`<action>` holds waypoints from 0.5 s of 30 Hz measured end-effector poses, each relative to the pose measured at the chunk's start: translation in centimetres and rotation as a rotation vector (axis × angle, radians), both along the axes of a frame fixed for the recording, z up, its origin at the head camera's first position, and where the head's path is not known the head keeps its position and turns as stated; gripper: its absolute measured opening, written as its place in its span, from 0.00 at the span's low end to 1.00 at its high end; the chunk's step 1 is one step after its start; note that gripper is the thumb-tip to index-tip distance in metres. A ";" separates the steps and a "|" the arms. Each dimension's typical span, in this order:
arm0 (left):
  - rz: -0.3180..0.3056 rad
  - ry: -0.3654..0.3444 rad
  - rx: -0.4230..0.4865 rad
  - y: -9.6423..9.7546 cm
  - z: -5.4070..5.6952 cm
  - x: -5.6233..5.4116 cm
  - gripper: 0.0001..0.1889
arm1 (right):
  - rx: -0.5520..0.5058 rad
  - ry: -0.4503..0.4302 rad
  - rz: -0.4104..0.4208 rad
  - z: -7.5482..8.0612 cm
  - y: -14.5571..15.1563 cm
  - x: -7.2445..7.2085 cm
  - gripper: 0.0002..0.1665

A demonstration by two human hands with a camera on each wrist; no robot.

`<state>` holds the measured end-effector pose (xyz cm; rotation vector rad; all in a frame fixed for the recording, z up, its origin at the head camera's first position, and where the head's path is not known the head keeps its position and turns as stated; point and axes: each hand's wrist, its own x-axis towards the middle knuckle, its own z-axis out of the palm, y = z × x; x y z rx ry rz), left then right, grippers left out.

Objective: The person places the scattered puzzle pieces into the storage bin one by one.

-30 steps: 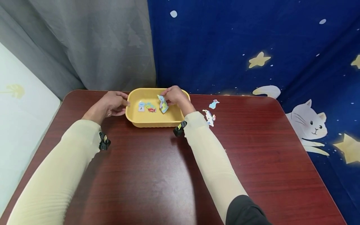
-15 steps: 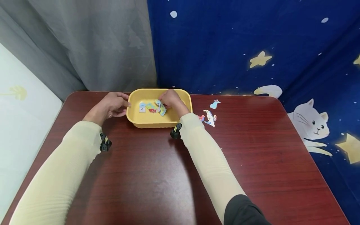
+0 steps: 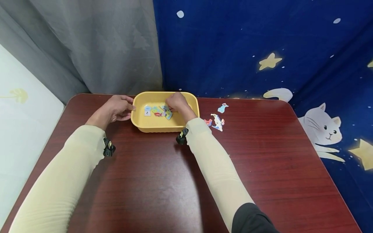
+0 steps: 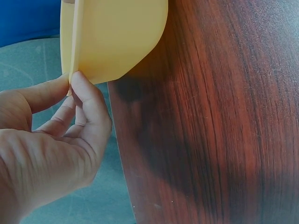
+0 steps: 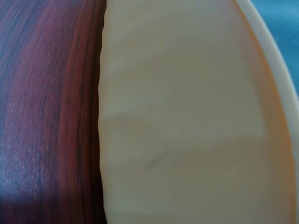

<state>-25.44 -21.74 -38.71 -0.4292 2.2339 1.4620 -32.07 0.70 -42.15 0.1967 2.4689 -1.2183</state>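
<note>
A yellow plastic tub stands at the table's far edge. My left hand pinches the tub's left rim between thumb and fingers, plainly seen in the left wrist view, where the hand is close up. Inside the tub, my right hand is lowered with its fingers bent, right beside a blue-green paper cutout. Its fingertips are hidden, so whether they still grip that cutout cannot be told. To the left lie a green-and-red cutout and a small pale blue one. Only the tub's outer wall fills the right wrist view.
Right of the tub, a light blue cutout, a white one and a red one lie on the dark red wooden table. Grey and blue star-print curtains hang behind.
My right hand has lowered the blue-green cutout onto the tub's floor, partly against the green-and-red one. The left hand keeps its hold on the rim.
</note>
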 end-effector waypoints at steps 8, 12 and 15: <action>-0.001 -0.002 0.001 0.0 -0.1 -0.1 0.22 | -0.084 -0.004 -0.042 0.5 0.4 0.5 0.20; -0.001 -0.001 0.003 0.0 -0.1 -0.1 0.22 | -0.175 0.021 -0.070 0.9 0.7 0.7 0.11; -0.001 -0.001 0.003 -0.1 -0.1 -0.2 0.23 | -0.239 0.042 -0.080 1.4 1.2 0.7 0.07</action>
